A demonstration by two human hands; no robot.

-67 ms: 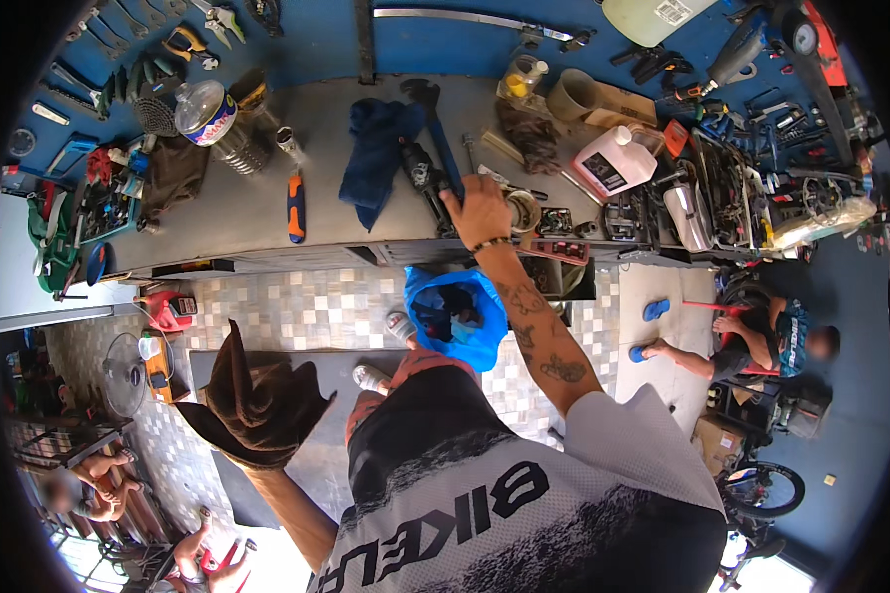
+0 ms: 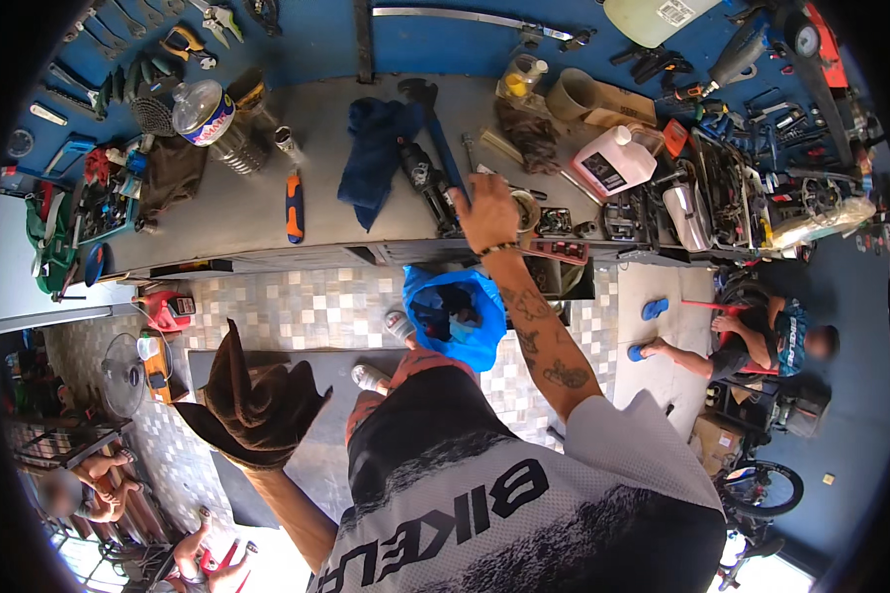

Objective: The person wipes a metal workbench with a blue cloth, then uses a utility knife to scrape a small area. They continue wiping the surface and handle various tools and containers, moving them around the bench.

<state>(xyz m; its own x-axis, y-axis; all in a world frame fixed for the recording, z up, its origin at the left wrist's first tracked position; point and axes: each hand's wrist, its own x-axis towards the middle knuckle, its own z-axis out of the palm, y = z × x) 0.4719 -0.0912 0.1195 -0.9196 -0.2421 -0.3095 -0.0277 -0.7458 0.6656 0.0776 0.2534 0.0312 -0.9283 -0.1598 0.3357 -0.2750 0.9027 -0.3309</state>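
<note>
A dark brown towel point(image 2: 262, 400) hangs bunched over my left hand, low at the left and away from the bench; the towel hides the fingers. Over the bench's front edge is my right hand point(image 2: 489, 212), open, fingers stretched and thumb apart. Nothing shows in its grip. Just left of it lies a large blue-handled adjustable wrench point(image 2: 437, 133), its handle end close to my thumb. A black power-tool-like piece point(image 2: 423, 180) lies alongside the wrench, and farther left is a folded dark blue towel point(image 2: 374, 158). A roll of tape point(image 2: 526, 210) sits right beside my right hand.
An orange-and-black-handled tool point(image 2: 295, 210) and a big clear plastic bottle point(image 2: 203, 114) stand left on the bench point(image 2: 267, 219). At right are a pinkish jug point(image 2: 618, 158) and crowded tools. Below hangs a blue bag point(image 2: 485, 341). A seated person point(image 2: 761, 336) is at right.
My right hand has shifted slightly right and toward me, away from the wrench handle, with the fingers spreading. My left hand and the brown towel have barely moved.
</note>
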